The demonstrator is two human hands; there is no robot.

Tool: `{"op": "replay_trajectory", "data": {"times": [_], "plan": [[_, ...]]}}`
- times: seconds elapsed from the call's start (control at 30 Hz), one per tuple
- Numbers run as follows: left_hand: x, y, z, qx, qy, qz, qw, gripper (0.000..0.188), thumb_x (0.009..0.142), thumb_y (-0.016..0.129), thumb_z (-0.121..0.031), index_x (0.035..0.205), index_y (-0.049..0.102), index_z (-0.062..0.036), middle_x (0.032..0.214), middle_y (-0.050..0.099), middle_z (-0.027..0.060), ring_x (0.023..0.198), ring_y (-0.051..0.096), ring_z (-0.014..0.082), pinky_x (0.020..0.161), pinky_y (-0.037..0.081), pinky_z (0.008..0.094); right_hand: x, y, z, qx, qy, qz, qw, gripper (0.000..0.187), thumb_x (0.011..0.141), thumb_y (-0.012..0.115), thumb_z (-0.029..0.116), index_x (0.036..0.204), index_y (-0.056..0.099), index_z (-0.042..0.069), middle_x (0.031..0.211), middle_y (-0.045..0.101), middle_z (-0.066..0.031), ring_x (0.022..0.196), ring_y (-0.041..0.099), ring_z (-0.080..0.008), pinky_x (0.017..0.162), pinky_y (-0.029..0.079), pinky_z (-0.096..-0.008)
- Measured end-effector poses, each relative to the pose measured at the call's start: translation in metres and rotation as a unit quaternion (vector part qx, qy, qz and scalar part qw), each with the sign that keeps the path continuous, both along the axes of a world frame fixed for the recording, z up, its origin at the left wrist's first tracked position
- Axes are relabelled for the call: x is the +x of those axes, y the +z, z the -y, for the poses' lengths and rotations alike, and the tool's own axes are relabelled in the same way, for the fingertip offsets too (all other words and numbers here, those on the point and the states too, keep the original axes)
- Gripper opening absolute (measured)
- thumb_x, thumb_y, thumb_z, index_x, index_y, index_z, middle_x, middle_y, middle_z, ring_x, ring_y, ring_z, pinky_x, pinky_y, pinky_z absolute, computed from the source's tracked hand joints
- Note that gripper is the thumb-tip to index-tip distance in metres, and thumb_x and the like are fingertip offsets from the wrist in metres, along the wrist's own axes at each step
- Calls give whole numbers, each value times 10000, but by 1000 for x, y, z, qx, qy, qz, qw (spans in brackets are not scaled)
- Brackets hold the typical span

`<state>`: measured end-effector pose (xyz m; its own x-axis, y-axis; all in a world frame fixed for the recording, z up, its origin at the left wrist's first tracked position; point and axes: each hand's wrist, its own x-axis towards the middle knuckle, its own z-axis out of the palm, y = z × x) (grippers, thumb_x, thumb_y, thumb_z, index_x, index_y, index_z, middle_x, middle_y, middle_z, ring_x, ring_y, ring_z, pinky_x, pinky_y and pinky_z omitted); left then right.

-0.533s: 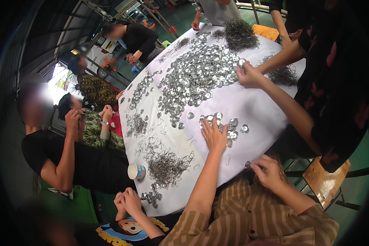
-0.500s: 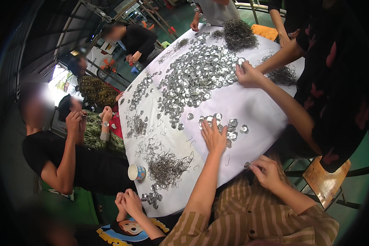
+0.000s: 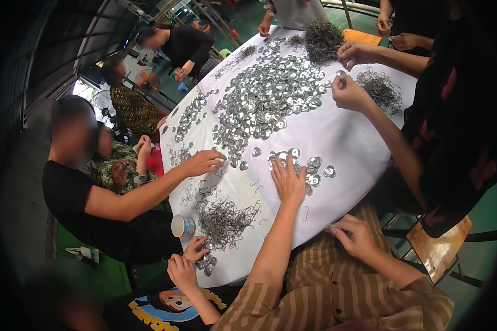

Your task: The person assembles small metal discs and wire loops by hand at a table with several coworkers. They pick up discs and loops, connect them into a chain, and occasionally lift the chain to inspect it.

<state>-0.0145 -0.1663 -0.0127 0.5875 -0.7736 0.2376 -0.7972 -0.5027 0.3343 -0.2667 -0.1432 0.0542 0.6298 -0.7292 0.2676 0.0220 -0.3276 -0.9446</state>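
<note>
My left hand [image 3: 289, 181] lies palm down on the white-covered table, fingers spread over a small group of shiny metal discs [image 3: 314, 162], each with a raised centre. Just off the near table edge is my right hand [image 3: 354, 236], with thumb and fingers pinched on a thin metal piece [image 3: 330, 228]. Seen nearly edge-on, it looks like one of the discs. A single bent wire hook [image 3: 306, 213] lies on the cloth between my hands.
A big heap of discs [image 3: 265, 94] covers the table's middle. Wire hooks form a tangled pile [image 3: 223, 220] at left, beside a paper cup [image 3: 183, 225], and a far pile [image 3: 323, 43]. Co-workers' hands [image 3: 207, 163] [image 3: 350, 94] work around the table. A wooden stool [image 3: 442, 243] stands at right.
My left hand has stayed put; my right hand has shifted slightly and its metal piece has turned. A co-worker at left has reached over the table. Hands at right have moved too.
</note>
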Motion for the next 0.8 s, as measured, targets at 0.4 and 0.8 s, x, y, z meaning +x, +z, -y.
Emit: {"op": "replay_trajectory", "data": {"times": [0.4,0.8], "plan": [[-41,7,12,-44,-118,-111,986,699,926,482,-407,1473,218,-61,1512,128,274,1412,63,430,1103,60,585,1,-9,-1,-19,-17,-21,999,77,772,681,6,848,694,-2,665,556,-99,578,538,-216,536,416,-315],[36,-2,32,54,2,-5,999,614,928,455,-475,1434,346,-145,1494,199,255,1384,128,454,1116,126,532,5,-48,15,-28,51,9,998,69,778,675,69,840,695,48,762,609,-72,750,578,-261,685,463,-356]]}}
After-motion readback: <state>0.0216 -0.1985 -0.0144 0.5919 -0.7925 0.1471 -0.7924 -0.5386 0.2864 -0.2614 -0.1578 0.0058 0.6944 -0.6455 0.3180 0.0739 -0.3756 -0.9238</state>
